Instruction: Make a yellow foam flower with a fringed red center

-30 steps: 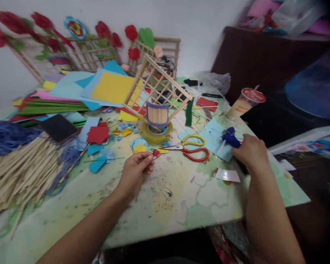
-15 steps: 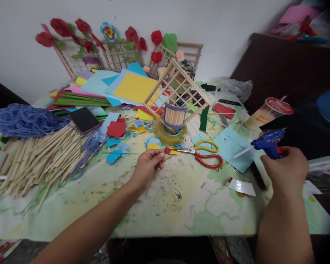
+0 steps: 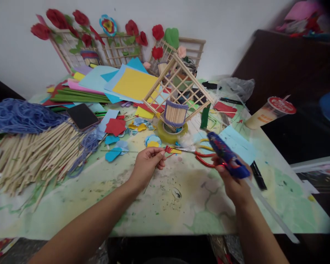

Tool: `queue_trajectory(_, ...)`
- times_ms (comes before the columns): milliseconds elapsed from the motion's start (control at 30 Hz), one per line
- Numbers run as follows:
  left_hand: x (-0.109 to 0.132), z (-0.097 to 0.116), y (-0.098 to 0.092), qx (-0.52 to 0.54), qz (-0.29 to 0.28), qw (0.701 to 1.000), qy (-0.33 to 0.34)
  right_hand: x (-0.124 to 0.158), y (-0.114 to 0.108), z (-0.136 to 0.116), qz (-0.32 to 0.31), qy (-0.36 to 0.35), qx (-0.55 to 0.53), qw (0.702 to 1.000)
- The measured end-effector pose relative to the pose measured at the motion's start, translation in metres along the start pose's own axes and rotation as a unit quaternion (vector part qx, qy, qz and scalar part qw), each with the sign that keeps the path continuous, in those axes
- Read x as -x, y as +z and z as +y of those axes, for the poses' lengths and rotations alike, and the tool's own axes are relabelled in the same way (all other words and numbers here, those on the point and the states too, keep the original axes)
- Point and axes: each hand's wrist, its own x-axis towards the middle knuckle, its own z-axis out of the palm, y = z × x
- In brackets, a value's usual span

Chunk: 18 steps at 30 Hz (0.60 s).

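Observation:
My left hand [image 3: 150, 161] pinches a small fringed piece of red paper [image 3: 168, 149] between thumb and fingertips, above the middle of the table. My right hand [image 3: 232, 183] is wrapped round a blue hot glue gun [image 3: 227, 154], whose tip points forward and left; a long clear glue stick [image 3: 275, 212] sticks out of its back. Scissors [image 3: 205, 160] with one red and one yellow handle lie between my hands, partly behind the glue gun. Just beyond my left hand are blue and yellow paper petals [image 3: 153, 141] and a roll of yellow tape [image 3: 172, 134].
A bamboo lattice [image 3: 178, 88] with a small stick basket [image 3: 175, 113] stands on the tape roll. At left lie bamboo sticks [image 3: 41, 157], blue cord [image 3: 24, 115] and a phone [image 3: 83, 116]. Coloured paper [image 3: 134, 86] is stacked behind. A lidded drink cup [image 3: 269, 112] stands at right.
My right hand has brought the glue gun from the right side inward, turning its tip forward. The white strip near the table's right side is no longer visible. My left hand stays put.

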Motion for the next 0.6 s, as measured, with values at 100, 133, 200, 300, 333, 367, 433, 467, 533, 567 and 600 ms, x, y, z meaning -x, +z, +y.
queue_trajectory(100,-0.001,0.000,-0.001,0.002,0.002,1.000,-0.006,0.002,0.020,-0.009,-0.102,-0.009,-0.049,0.994)
queue_trajectory(133,-0.001,0.000,-0.001,0.004,0.003,1.000,-0.006,0.002,0.025,-0.010,-0.123,0.001,-0.060,0.991)
queue_trajectory(200,-0.002,0.000,-0.002,0.008,0.003,1.000,-0.005,0.003,0.031,-0.009,-0.141,0.025,-0.082,0.986)
queue_trajectory(300,-0.002,0.001,-0.002,0.025,0.007,1.000,0.000,0.005,0.034,-0.006,-0.130,0.047,-0.109,0.984)
queue_trajectory(333,-0.002,0.001,-0.002,0.033,0.008,0.999,0.003,0.007,0.035,-0.006,-0.123,0.049,-0.118,0.984)
queue_trajectory(367,-0.001,0.001,-0.001,0.041,0.010,0.999,0.007,0.008,0.035,-0.005,-0.114,0.049,-0.132,0.984)
queue_trajectory(433,-0.001,0.001,-0.001,0.049,0.011,0.999,0.019,0.009,0.035,-0.005,-0.094,0.052,-0.161,0.981)
queue_trajectory(467,0.000,0.001,0.000,0.049,0.010,0.998,0.025,0.009,0.035,-0.005,-0.080,0.054,-0.168,0.981)
queue_trajectory(533,0.000,0.001,0.000,0.046,0.006,0.998,0.032,0.005,0.036,-0.005,-0.047,0.053,-0.141,0.988)
queue_trajectory(567,0.000,0.000,0.000,0.046,0.006,0.998,0.033,0.001,0.036,-0.006,-0.030,0.046,-0.109,0.993)
queue_trajectory(600,0.000,0.000,0.000,0.047,0.006,0.998,0.032,-0.003,0.036,-0.007,-0.012,0.034,-0.074,0.997)
